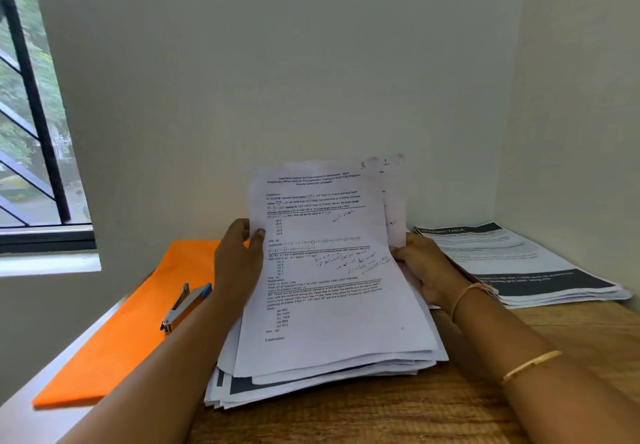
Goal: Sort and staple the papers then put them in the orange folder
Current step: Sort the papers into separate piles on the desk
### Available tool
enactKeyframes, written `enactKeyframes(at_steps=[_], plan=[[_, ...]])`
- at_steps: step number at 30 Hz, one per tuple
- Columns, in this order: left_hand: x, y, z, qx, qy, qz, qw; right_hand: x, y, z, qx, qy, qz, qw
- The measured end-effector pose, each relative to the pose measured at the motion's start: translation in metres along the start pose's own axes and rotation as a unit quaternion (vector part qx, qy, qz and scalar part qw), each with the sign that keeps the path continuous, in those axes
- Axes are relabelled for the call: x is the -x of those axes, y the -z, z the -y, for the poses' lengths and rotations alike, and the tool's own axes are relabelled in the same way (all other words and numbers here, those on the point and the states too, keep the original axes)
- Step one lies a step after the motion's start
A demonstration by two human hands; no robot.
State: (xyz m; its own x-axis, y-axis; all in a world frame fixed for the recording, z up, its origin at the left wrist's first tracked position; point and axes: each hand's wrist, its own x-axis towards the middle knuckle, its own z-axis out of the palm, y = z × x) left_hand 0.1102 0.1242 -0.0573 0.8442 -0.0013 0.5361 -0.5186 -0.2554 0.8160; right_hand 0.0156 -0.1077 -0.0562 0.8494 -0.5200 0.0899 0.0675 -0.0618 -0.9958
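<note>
Left hand (239, 256) and right hand (424, 267) each grip the printed papers (322, 270), tilted up over a paper stack (311, 384); orange folder (138, 322) left.

The orange folder (121, 339) lies partly hidden behind the papers (329, 298).

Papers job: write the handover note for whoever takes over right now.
Left hand pinches the left edge of the raised printed sheets; right hand grips their right edge.
The sheets are tilted up off the pile on the table. The stapler lies on the closed orange folder, left. A second stack sits at right.
Done: sorting under way; no stapling visible.
Left: finish sorting, staple, file in the folder.
</note>
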Motion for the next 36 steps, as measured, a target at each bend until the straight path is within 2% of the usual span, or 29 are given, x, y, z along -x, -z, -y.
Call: enactKeyframes(at_steps=[8,12,17,19,22,25,29,32,36], plan=[[0.004,-0.002,-0.007,0.068,0.031,0.050,0.996,0.000,-0.002,0.000,-0.117,-0.049,0.067,0.990],[0.008,-0.003,-0.010,0.076,0.017,0.078,0.994,0.002,-0.003,-0.002,-0.040,-0.013,0.124,0.991],[0.005,-0.001,-0.008,0.092,0.006,0.080,0.993,0.000,-0.002,-0.004,-0.006,-0.023,0.098,0.995],[0.002,-0.002,-0.006,0.091,0.014,0.079,0.993,-0.003,0.002,-0.001,0.028,-0.022,0.069,0.997],[-0.003,-0.003,-0.002,0.061,0.021,0.060,0.996,-0.009,0.017,0.004,0.122,0.023,-0.037,0.992],[-0.005,-0.001,0.003,-0.099,0.018,0.092,0.991,-0.016,0.043,0.000,0.150,0.058,-0.149,0.976],[-0.002,0.000,0.011,-0.286,0.023,0.212,0.934,-0.019,0.072,-0.008,0.107,0.039,-0.276,0.954],[0.002,0.000,0.014,-0.340,0.027,0.261,0.903,-0.021,0.076,-0.013,0.086,0.015,-0.283,0.955],[0.001,0.001,0.015,-0.350,0.039,0.267,0.897,-0.022,0.072,-0.016,0.104,0.010,-0.268,0.958]])
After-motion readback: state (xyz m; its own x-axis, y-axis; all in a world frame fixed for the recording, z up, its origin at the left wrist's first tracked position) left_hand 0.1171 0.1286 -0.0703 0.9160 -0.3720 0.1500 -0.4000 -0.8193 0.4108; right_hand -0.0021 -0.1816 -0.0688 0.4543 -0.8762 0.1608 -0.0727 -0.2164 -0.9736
